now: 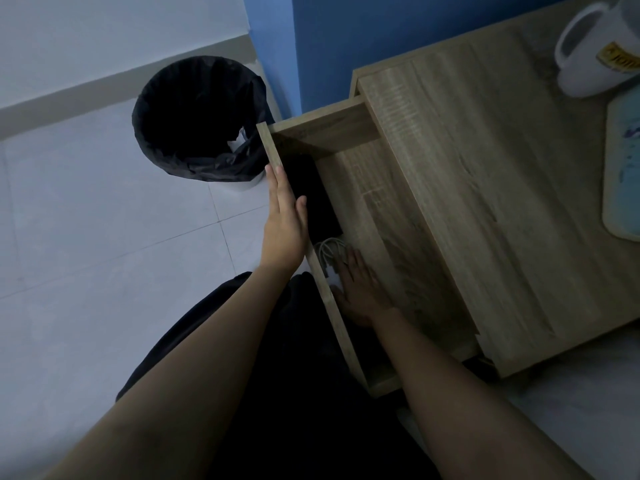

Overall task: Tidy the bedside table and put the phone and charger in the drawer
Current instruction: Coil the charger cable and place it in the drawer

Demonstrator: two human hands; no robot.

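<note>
Drawer (349,188) stands open: phone (311,195) and charger (332,258) inside (right hand (360,289) flat by the charger), left hand (285,223) flat against its front.

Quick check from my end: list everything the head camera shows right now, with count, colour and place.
bedside table: one, light wood, right side.
drawer: one, light wood, pulled open toward the person.
phone: one, black, flat in the drawer against its front panel.
charger: one, white, coiled cable and plug in the drawer, nearer the person than the phone.
mug: one, white with a yellow label, far right of the table top.
pale blue-green flat item: one, right edge of the table top, cut off.
bin: one, black liner, on the floor left of the drawer.
left hand: flat against the drawer front.
right hand: inside the drawer, on the charger.
</note>
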